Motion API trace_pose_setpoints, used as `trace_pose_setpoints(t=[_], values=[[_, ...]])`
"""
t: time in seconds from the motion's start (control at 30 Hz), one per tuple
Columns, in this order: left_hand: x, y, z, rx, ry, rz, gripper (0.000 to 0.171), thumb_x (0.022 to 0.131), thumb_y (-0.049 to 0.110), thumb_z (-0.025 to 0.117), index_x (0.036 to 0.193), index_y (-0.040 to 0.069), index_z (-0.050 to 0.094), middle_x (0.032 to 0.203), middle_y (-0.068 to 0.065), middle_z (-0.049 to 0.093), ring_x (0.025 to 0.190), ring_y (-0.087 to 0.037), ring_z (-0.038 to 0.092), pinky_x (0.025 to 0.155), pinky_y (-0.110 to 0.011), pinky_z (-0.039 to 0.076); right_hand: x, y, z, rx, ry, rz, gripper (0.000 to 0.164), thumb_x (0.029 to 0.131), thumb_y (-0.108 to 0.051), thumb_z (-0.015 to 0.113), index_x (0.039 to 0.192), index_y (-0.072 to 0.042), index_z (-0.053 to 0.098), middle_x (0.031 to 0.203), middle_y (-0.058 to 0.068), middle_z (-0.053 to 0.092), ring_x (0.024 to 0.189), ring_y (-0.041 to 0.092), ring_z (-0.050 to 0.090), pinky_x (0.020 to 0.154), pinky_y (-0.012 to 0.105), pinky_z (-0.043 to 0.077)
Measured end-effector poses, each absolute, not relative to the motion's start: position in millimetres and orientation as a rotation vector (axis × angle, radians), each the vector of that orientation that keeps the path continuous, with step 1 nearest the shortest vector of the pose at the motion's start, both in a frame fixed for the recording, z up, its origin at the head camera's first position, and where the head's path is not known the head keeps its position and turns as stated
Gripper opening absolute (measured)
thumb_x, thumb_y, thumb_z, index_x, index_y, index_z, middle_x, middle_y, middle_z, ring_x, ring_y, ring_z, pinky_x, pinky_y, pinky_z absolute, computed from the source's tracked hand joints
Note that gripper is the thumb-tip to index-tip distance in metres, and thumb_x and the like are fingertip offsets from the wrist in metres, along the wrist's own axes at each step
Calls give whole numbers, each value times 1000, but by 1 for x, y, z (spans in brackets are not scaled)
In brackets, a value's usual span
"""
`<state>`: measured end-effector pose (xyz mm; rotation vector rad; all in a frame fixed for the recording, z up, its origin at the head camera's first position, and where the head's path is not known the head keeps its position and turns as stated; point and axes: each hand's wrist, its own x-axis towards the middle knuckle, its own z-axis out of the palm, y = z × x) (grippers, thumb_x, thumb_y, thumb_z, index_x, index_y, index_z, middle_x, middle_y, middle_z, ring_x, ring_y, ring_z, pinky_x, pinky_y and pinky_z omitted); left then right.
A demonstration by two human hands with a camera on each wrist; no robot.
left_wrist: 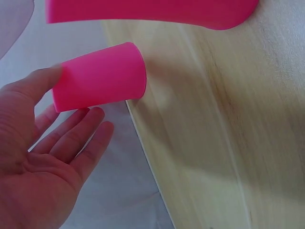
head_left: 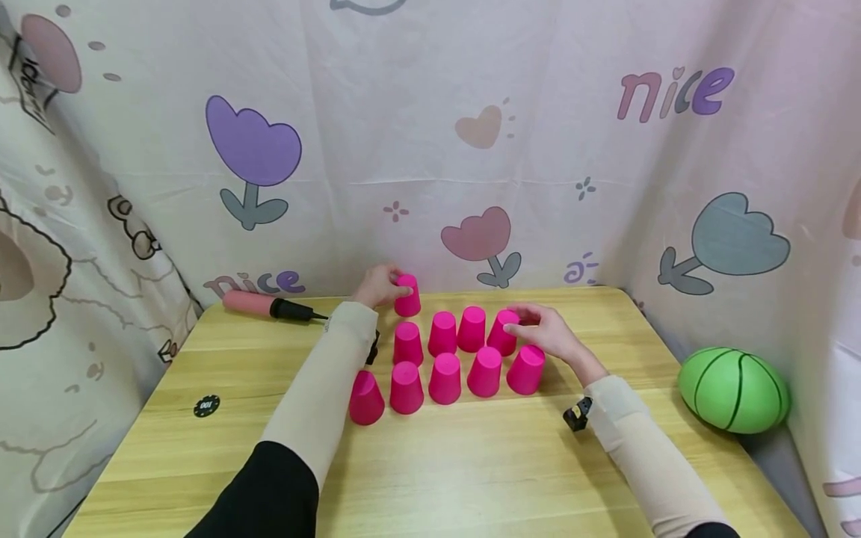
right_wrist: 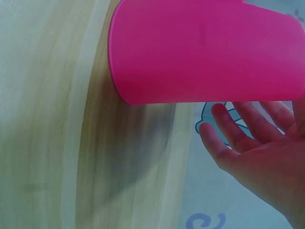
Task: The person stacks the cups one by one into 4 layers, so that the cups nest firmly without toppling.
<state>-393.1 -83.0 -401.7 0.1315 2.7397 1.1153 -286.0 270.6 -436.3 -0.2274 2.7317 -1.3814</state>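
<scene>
Head view: near the far edge of the counter (head_left: 471, 471), the left grip (head_left: 378, 286) pinches an upside-down pink cup (head_left: 409, 300) at 11 o'clock of the cluster (head_left: 445, 379); the right grip (head_left: 548, 330) pinches a second cup (head_left: 500, 341) at 2 o'clock. Light, level pressure should keep both upright, clear of close-set neighbours (head_left: 473, 329).

A homelike, curtained-off table corner is shown; whether it is set up in a home or in a studio cannot be told. The left, far and right sides are screened by pale curtains (head_left: 377, 142), on which tulips (head_left: 252, 146), hearts (head_left: 480, 127) and the word "nice" (head_left: 676, 93) are printed. A wood-grained table (head_left: 498, 471) is enclosed by them. A playroom air is lent by the pink cups (head_left: 445, 379) in rows, the hand pump (head_left: 250, 304) at far left, the dark round chip (head_left: 206, 406) at left and the green ball (head_left: 733, 390) by the right edge.
</scene>
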Motion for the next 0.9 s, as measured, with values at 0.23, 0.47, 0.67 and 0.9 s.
trace_pose_setpoints(t=[0.23,0.47,0.67,0.9], values=[[-397,-88,-402,137,2754,1069,58,96,27,78,145,7,55,140,-19,62,127,-35,60,106,-46,57,-289,269,-438,-256,2761,-1350,59,96,-30,77,147,-7,59,137,18,68,127,37,62,106,52,55],[-395,-104,-392,274,2781,1042,68,97,30,75,154,6,48,140,-23,62,127,-38,61,105,-49,57,-291,270,-440,-263,2776,-1342,58,95,-29,78,145,-5,60,136,18,68,127,37,63,105,50,56],[-390,-119,-385,346,2801,1049,71,96,34,75,156,9,46,138,-24,63,127,-40,62,105,-53,56,-291,276,-434,-257,2799,-1357,55,94,-28,79,142,-6,62,135,18,69,127,38,62,107,54,55],[-370,-133,-375,402,2791,1123,72,94,37,77,156,13,47,139,-23,63,126,-41,63,104,-56,57,-295,281,-424,-257,2829,-1360,57,95,-30,78,142,-3,61,136,20,67,128,39,62,111,56,52]])
